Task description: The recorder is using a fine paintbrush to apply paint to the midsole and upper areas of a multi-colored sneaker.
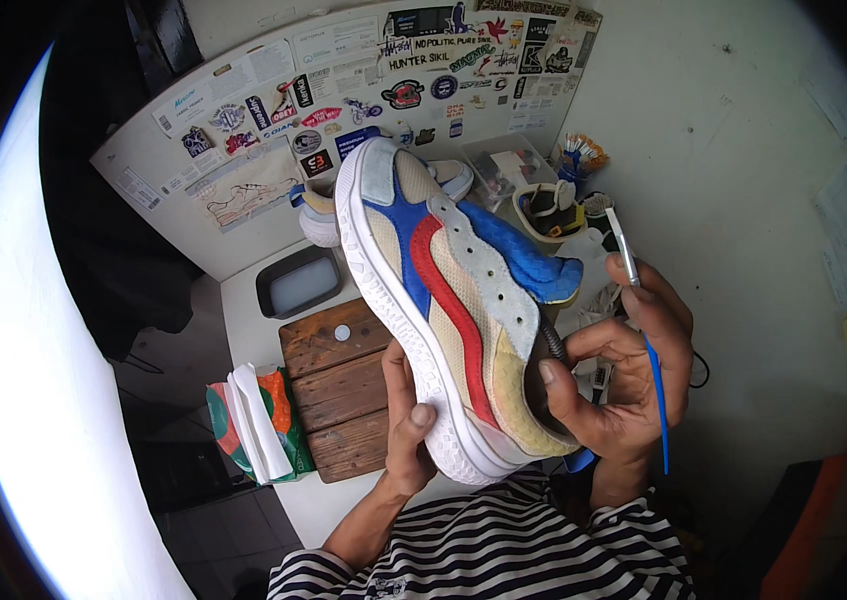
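The left hand [406,425] lay mostly hidden behind the sneaker [448,300]. A second shoe [318,215] was largely covered by it. Contents of the small bowl [543,210] were indistinct.

Left hand [405,420] cradles a multicoloured sneaker [448,300]; right hand [623,370] grips its heel and a blue brush [643,340].
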